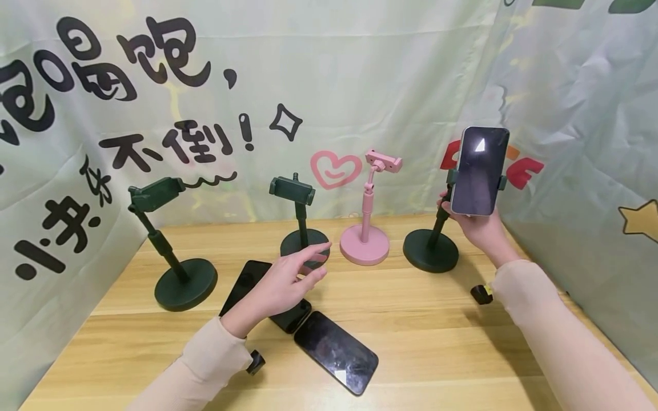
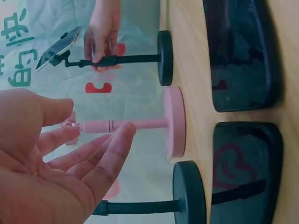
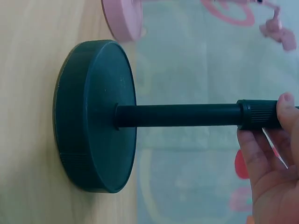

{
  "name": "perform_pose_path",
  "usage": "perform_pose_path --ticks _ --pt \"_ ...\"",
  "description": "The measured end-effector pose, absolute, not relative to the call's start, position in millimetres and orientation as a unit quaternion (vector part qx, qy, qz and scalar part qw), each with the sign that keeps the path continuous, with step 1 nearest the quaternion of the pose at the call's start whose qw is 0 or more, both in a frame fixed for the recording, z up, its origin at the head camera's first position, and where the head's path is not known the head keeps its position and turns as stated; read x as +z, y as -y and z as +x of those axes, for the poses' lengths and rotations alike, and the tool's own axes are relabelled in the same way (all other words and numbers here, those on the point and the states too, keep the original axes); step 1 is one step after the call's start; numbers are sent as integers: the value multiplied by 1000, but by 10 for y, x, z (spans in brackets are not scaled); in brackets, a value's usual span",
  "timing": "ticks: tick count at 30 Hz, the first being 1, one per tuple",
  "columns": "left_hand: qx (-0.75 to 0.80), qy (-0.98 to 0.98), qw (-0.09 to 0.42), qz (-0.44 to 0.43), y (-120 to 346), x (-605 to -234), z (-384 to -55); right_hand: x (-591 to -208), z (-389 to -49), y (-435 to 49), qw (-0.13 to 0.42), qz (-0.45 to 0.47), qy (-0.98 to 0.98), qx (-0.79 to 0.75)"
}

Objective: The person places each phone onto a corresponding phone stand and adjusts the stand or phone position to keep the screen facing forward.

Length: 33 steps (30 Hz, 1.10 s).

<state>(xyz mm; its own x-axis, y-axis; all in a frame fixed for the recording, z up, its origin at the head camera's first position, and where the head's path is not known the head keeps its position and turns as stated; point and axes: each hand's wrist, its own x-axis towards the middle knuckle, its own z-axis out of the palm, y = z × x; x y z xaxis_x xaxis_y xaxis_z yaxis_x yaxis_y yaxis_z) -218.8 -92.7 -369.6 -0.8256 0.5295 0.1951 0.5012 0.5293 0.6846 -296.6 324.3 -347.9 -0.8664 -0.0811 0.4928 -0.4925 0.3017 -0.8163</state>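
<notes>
My right hand (image 1: 482,229) grips the upper pole of a dark green phone stand (image 1: 430,251) at the right. In the right wrist view, thumb and fingers are around its ribbed collar (image 3: 258,114). A phone (image 1: 480,171) sits upright in that stand's clamp, its dark screen facing me. My left hand (image 1: 283,285) hovers over the table with fingers loosely spread, holding nothing. Below it lie dark phones: one (image 1: 245,283) partly hidden by the hand, another (image 1: 294,317) mostly covered, and a third (image 1: 336,353) in front.
A pink stand (image 1: 365,245) stands beside the held one, its clamp without a phone. Two more dark green stands, one at the middle (image 1: 301,220) and one at the left (image 1: 186,284), also carry no phone. A printed cloth (image 1: 401,74) hangs behind the wooden table (image 1: 426,354).
</notes>
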Motion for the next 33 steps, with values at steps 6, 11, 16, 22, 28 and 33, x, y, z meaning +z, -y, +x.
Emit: perform_pose_path --ticks 6,11,16,22,28,33 --pt "376 -879 23 294 966 -3776 -2177 -3475 -3100 -3379 166 143 800 558" --pt "369 -879 29 299 1003 -3836 -2173 -3525 -3220 -3497 161 122 826 527" --pt "373 -878 35 298 1039 -3887 -2170 -3581 -3325 -3551 176 111 848 488" --pt "381 -874 42 298 1058 -3905 -2145 -3604 -3377 -3559 203 115 861 451" --pt "393 -867 45 302 1071 -3930 -2131 -3592 -3307 -3464 233 120 856 445" --pt "399 -866 47 297 1089 -3963 -2146 -3587 -3224 -3346 261 128 841 457"
